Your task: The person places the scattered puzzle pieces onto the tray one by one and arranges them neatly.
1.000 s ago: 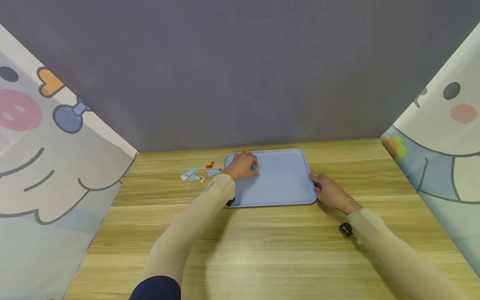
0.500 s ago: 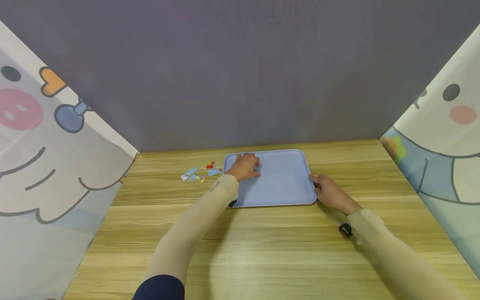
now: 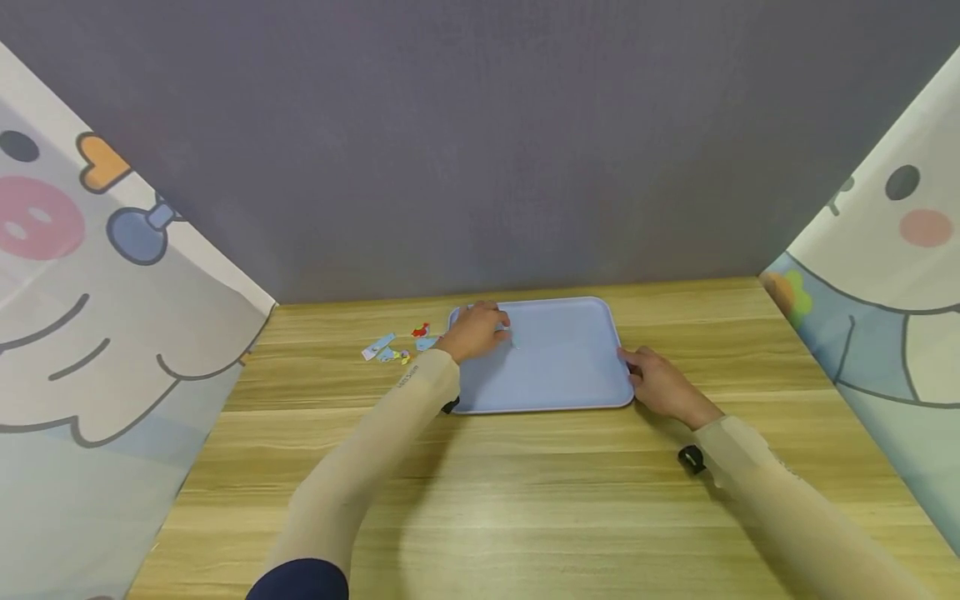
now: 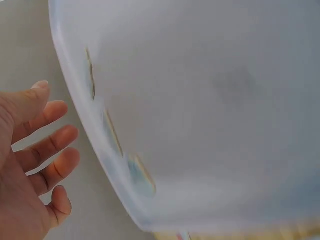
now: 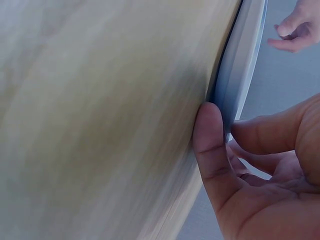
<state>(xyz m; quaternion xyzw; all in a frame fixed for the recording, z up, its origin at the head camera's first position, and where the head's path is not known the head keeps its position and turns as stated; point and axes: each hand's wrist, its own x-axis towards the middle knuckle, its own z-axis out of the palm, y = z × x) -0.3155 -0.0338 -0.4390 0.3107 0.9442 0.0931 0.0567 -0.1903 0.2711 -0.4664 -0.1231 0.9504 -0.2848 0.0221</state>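
A light blue rectangular tray (image 3: 562, 367) lies on the wooden table. My left hand (image 3: 475, 332) is over its left part, fingers loosely bent and holding nothing. In the left wrist view that hand (image 4: 40, 150) is apart from the tray rim, and three thin flat pieces lie along the tray's edge, among them a bluish piece (image 4: 142, 175). My right hand (image 3: 660, 385) pinches the tray's right rim; in the right wrist view its thumb and finger (image 5: 210, 135) grip the rim (image 5: 240, 70).
Left of the tray, several small flat printed pieces lie on the table (image 3: 525, 500): a red piece (image 3: 421, 331), a light blue strip (image 3: 378, 346) and a yellow-patterned piece (image 3: 405, 357). A grey wall (image 3: 480, 167) stands behind, with cartoon-printed panels at both sides.
My left hand held a small bluish piece over the tray a second ago. It has let go of it and shifted slightly left. The right hand stays on the rim.
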